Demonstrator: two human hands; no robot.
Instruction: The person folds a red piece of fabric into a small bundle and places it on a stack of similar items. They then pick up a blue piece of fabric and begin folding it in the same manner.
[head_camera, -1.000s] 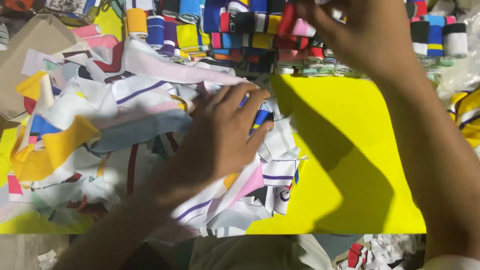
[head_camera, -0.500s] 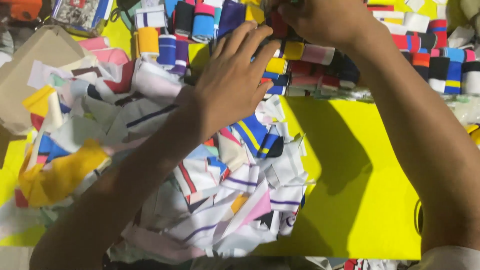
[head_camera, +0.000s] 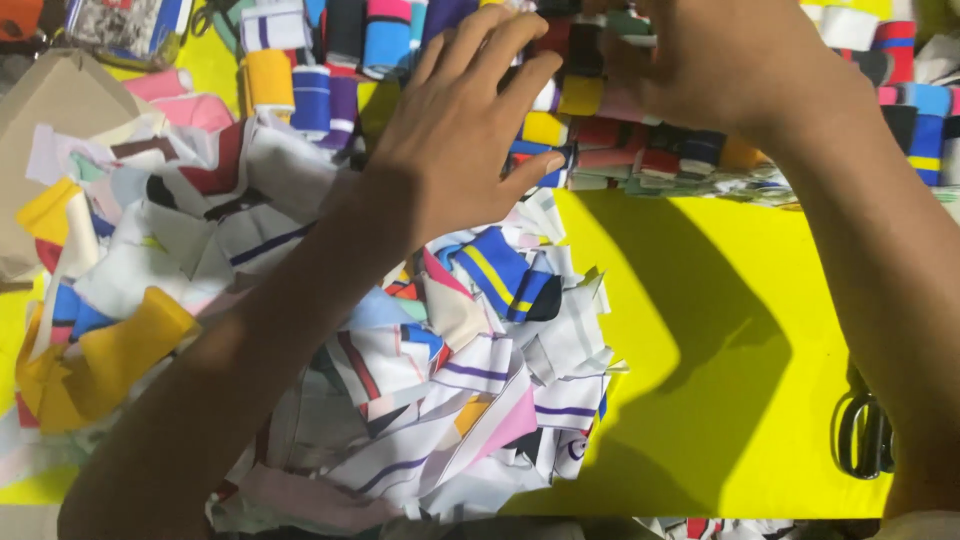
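Left hand (head_camera: 462, 130): fingers spread flat, holding nothing, resting against the rolled fabric bands (head_camera: 590, 110) at the far edge of the table (head_camera: 720, 350).

Right hand (head_camera: 730, 60): curled over the same row of bands further right; whether it grips one cannot be told, the fingers being hidden.

Loose scrap heap (head_camera: 400, 350): striped and plain cuttings, piled from the left edge to mid-table, under the left forearm.

Scissors (head_camera: 865, 435): dark handles at the right edge, just beside the right forearm.

Risk, judged: the left forearm could drag scraps into the sorted rows, and a push could topple neighbouring bands; the right elbow could knock the scissors off.

Open room: bare yellow surface, centre to near right corner.
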